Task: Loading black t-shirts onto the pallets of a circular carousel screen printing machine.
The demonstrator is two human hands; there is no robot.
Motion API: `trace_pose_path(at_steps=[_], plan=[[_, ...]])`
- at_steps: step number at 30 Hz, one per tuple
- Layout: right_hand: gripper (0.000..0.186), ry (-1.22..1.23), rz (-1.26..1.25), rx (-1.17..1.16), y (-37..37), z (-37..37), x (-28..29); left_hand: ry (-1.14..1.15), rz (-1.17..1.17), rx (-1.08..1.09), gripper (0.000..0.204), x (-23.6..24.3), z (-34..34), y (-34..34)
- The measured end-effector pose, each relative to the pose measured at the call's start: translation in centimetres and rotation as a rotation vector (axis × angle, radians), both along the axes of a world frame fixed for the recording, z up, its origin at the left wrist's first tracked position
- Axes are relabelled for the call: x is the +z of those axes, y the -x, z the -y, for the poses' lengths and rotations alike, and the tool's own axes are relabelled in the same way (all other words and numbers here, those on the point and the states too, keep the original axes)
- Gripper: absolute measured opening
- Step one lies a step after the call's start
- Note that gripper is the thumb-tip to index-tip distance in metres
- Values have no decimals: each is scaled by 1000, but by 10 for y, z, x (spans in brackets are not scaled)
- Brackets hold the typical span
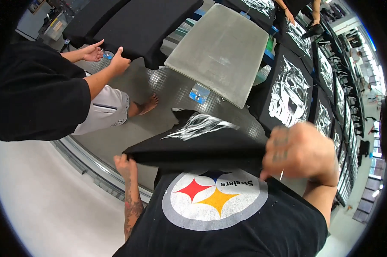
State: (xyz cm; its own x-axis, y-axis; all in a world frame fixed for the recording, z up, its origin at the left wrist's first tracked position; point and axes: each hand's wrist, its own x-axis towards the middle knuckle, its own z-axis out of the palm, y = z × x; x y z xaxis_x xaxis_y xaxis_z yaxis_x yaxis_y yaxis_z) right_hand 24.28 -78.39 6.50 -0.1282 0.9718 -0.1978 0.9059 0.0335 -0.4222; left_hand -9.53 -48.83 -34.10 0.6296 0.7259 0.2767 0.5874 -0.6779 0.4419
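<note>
Stretched between my two hands in front of my chest is a black T-shirt (pixel 193 147) with a white print, its far part folded and hanging. My left hand (pixel 126 166) is closed on one edge of the fabric. At the opposite side my right hand (pixel 298 150), blurred by motion, is clenched round the other edge. Beyond the shirt lies a bare grey printing platen (pixel 223 47), apart from both hands. On the platen to its right, a black shirt (pixel 289 90) with a white print lies flat, not far from my right hand.
At the left a person (pixel 43 90) in a black top holds both hands at a platen covered in black cloth (pixel 137 30). Another person's hands (pixel 289 16) work at the far right. Several printed black shirts (pixel 325 68) line the right side. A metal rail (pixel 99 175) runs along the lower left.
</note>
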Motion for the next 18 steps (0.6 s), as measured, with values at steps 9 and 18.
trace_pose_path(at_steps=[9,18], plan=[[23,446,-40,-338,-66,46,-156,1355,772,684,25,-37,-49,-77],[19,742,-48,-546,-142,116,-281,374,-1035,-212,73,20,8,-307]])
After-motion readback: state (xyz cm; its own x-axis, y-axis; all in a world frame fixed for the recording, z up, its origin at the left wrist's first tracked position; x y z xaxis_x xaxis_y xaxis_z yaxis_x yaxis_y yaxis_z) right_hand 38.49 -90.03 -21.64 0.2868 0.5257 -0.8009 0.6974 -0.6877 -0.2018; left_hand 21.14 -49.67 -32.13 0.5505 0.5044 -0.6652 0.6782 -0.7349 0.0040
